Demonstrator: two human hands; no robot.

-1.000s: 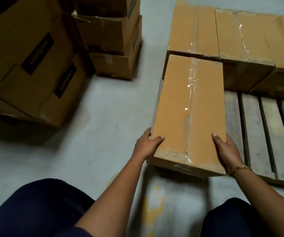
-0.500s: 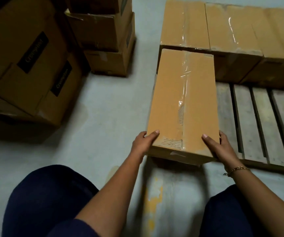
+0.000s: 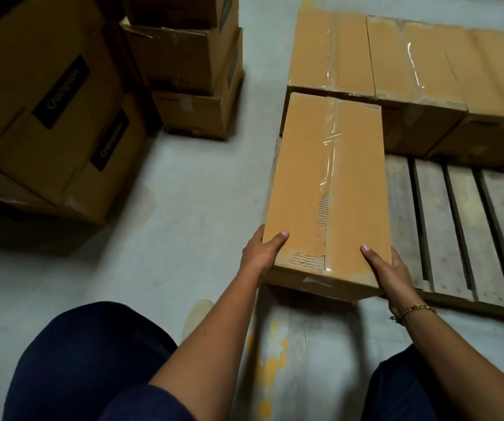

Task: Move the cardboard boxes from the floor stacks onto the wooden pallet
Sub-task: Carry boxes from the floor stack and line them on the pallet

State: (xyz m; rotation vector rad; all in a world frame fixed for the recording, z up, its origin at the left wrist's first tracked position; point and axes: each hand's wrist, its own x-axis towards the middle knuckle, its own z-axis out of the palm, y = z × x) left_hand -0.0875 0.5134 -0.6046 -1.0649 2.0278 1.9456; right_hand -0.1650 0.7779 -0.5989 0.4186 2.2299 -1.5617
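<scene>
While both of my grips clasp the near end of the cardboard box (image 3: pixel 326 183), it lies lengthwise along the left edge of the wooden pallet (image 3: pixel 463 226). The left grip (image 3: pixel 261 253) grasps the near-left corner, thumb flat on the top face and fingers hidden down the side. The right grip (image 3: pixel 393 275) grasps the near-right corner the same way, thumb on top and palm against the side wall. A gold bracelet (image 3: pixel 414 309) sits on that wrist.

The box's far end meets the row of boxes (image 3: pixel 396 56) already standing across the back of the pallet. Its near end juts a little past the pallet's front edge, casting a shadow on the floor (image 3: pixel 184 208). I cannot tell whether it rests fully on the slats. Clear tape (image 3: pixel 331 153) runs down the top seam, and the paper is torn beside it near my end.

To the left, well apart from the pallet, stand the floor stacks: a large labelled stack (image 3: pixel 47 101) close by and a smaller stack (image 3: pixel 190 71) behind it. My dark trousers (image 3: pixel 92 360) fill the bottom, with a worn yellow mark (image 3: pixel 270 360) on the floor between the knees.
</scene>
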